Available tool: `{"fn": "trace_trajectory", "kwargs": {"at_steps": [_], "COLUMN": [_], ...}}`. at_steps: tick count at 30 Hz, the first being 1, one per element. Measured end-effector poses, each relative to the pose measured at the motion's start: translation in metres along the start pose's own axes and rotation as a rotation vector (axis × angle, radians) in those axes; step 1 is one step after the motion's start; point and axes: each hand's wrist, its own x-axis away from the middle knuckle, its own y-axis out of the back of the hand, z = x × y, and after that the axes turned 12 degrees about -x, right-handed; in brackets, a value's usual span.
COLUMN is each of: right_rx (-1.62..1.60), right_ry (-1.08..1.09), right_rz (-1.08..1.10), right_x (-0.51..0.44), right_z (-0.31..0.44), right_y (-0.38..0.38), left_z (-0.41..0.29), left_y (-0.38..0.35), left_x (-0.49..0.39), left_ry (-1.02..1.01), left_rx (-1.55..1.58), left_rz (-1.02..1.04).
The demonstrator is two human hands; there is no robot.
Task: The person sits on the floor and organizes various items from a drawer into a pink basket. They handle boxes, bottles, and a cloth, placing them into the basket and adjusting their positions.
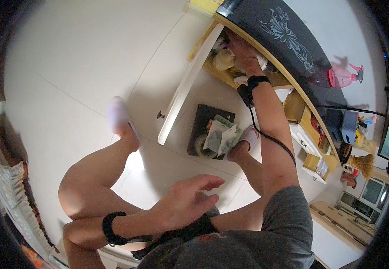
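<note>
My right hand (245, 53) reaches into a wooden compartment (219, 72) of a low cabinet, beside a cream rounded object (223, 60). Its fingertips are in shadow, so whether they hold something is not clear. A small white item (240, 80) lies below the wrist. The white cabinet door (191, 79) with a dark knob (160, 115) stands swung out. My left hand (189, 201) hovers over my lap, fingers slightly bent and apart, with nothing in it. On the floor between my feet, a flat black box (196, 134) carries a roll of tape (202, 148) and plastic packets (219, 136).
A black cabinet top (248, 20) with a white floral pattern overhangs the compartment. On it stand a pink spray bottle (340, 78) and a grey-blue container (350, 127). Further right, a small drawer (315, 168) is pulled out. A fabric-covered edge (16, 201) runs along the left.
</note>
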Motion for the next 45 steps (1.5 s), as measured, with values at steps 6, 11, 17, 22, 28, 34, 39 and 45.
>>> {"fn": "trace_trajectory", "kwargs": {"at_steps": [6, 11, 17, 22, 28, 34, 39, 45], "right_rx": [-0.263, -0.27, -0.622, -1.399, -1.951, -1.536, -1.223, -2.482], "right_ry": [0.019, 0.063, -0.26, -0.741, -0.985, -0.69, -0.739, -0.979], "right_rz": [-0.005, -0.098, -0.473, -0.979, -1.293, -0.702, -0.474, -0.889], "right_x": [0.02, 0.028, 0.019, 0.029, 0.067, 0.161, 0.231, 0.275], "right_z": [0.003, -0.004, -0.004, -0.003, 0.03, 0.054, 0.113, 0.146], "right_y": [0.025, 0.029, 0.028, 0.042, 0.077, 0.071, 0.12, 0.137], "left_z": [0.001, 0.005, 0.007, 0.018, 0.038, 0.06, 0.062, 0.065], "left_y": [0.002, 0.001, -0.002, -0.004, -0.011, -0.02, -0.023, -0.029], "left_x": [-0.001, -0.001, -0.002, -0.014, -0.021, -0.043, -0.059, -0.08], "left_ry": [0.007, 0.031, -0.048, -0.102, -0.156, -0.148, -0.119, -0.243], "left_rx": [0.011, 0.039, -0.045, -0.156, -0.253, -0.267, -0.199, -0.157], "left_rz": [0.01, 0.056, -0.038, -0.007, -0.088, -0.111, -0.139, -0.307]}}
